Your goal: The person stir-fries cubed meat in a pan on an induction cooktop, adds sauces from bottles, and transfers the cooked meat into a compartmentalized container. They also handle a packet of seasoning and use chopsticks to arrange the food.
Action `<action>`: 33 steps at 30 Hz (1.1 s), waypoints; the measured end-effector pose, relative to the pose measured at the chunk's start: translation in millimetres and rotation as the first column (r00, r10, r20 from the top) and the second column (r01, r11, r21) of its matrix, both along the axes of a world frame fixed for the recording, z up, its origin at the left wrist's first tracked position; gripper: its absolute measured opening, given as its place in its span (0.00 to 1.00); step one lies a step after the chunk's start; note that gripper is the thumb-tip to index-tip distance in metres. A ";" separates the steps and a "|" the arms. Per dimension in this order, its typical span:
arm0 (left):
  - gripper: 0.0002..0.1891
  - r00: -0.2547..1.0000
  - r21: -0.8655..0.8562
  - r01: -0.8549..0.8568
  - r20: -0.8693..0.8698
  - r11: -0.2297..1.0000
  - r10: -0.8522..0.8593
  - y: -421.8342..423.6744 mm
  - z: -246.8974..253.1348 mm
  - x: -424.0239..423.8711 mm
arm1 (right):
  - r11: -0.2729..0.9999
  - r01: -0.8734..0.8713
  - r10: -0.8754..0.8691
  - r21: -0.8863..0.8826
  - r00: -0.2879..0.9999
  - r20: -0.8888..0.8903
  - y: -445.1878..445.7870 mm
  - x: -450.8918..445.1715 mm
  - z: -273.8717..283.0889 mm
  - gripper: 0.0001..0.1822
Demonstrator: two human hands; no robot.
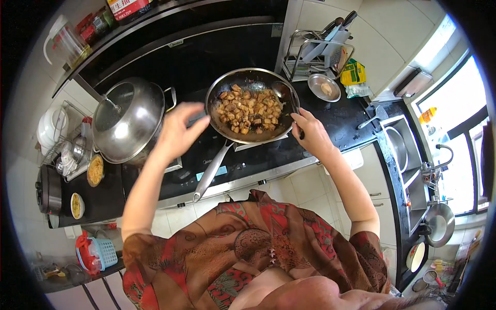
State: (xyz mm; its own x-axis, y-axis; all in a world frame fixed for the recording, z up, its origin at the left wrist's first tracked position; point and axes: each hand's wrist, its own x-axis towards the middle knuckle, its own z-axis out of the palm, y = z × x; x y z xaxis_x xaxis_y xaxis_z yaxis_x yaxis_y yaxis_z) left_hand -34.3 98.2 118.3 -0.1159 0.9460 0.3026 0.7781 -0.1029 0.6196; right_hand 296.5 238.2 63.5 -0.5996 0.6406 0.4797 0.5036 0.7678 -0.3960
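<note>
A steel frying pan (211, 116) stands on the black stove, its long handle (211, 170) pointing towards me. Browned cubes of food (250, 108) lie spread over its bottom. My right hand (312, 130) grips the dark handle of a ladle (296, 102), whose bowl rests inside the pan at the right. My left hand (180, 130) is raised between the pan and a large domed steel lid (131, 120). Its thumb and fingers are apart, slightly blurred, and nothing is in them. The lid covers a pot on the left burner.
A small metal dish (324, 88) and a wire knife rack (294, 58) stand behind my right hand. At left are two bowls of food, the nearer one (77, 206) by a dark cooker (49, 190). A spatula (374, 118) lies beside the sink (416, 178). The range hood overhangs the stove.
</note>
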 end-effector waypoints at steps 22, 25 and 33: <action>0.21 -0.388 -0.190 0.419 0.847 0.888 0.364 -88.3 -130.9 48.7 | 0.992 -0.124 0.124 0.010 0.986 -0.114 22.3 -44.2 -29.7 0.10; 0.21 -0.393 -0.207 0.403 0.840 0.892 0.373 -89.3 -128.2 50.6 | 0.968 -0.251 0.252 0.022 0.964 -0.089 -24.0 -46.6 -12.9 0.12; 0.19 -0.417 -0.169 0.403 0.841 0.900 0.344 -92.6 -132.7 55.0 | 0.971 -0.222 0.227 0.084 0.972 -0.066 -4.6 -50.6 1.9 0.13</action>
State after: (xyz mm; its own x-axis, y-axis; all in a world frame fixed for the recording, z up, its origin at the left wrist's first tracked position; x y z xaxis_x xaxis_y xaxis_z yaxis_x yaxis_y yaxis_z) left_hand 20.7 5.5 -14.4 0.1827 0.8925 -0.4124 -0.8707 0.3417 0.3538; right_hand 245.9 233.5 65.4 -0.6845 0.4538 0.5705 0.2860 0.8870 -0.3624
